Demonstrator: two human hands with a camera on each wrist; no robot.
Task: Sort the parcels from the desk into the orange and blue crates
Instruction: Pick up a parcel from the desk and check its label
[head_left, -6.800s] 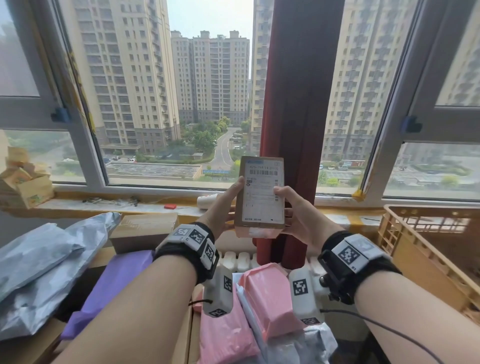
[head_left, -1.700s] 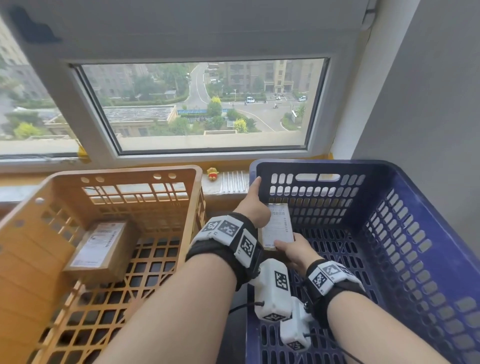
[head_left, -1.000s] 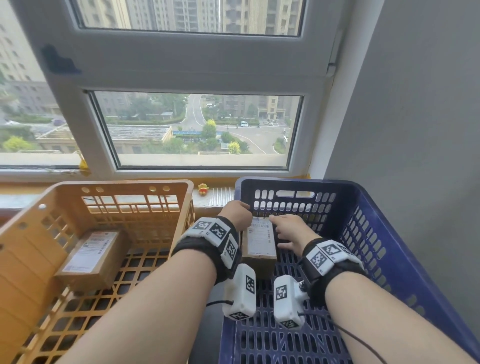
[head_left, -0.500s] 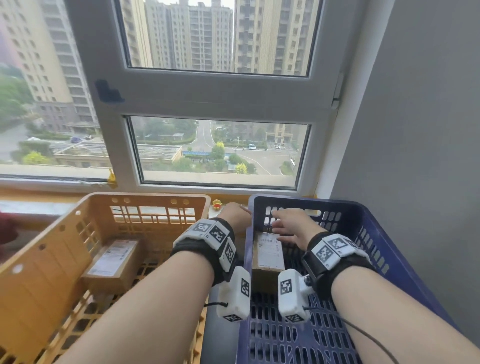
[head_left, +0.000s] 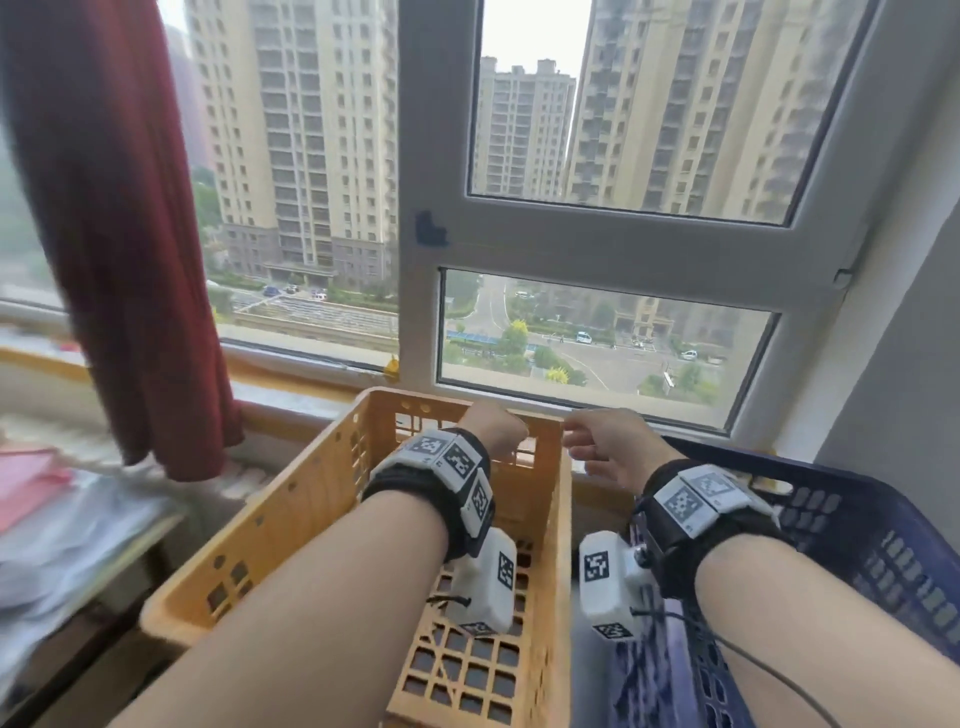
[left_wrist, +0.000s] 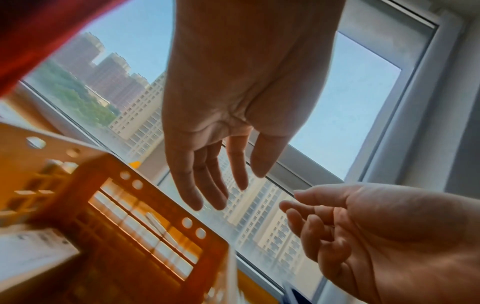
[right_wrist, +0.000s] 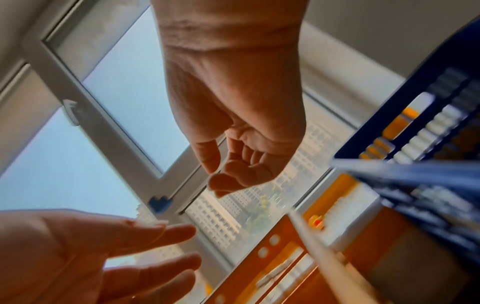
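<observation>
The orange crate (head_left: 322, 499) stands in the middle of the head view, with the blue crate (head_left: 857, 525) right beside it. My left hand (head_left: 493, 428) hovers over the orange crate's far rim, fingers relaxed and empty (left_wrist: 226, 181). My right hand (head_left: 587, 441) hangs above the gap between the crates, its fingers loosely curled round nothing (right_wrist: 221, 174). A labelled cardboard box (left_wrist: 31, 253) lies in the orange crate (left_wrist: 109, 236). My forearms hide most of both crate floors in the head view.
Blurred at the left is the desk with a pink parcel (head_left: 26, 483) and grey plastic mailers (head_left: 78, 551). A dark red curtain (head_left: 119, 234) hangs beside the orange crate. The window frame (head_left: 597, 249) runs behind the crates, a grey wall (head_left: 909, 364) on the right.
Both hands have let go of the small box left in the blue crate, risen above the rims and shifted left. The view has swung left and up, and the box is out of sight.
</observation>
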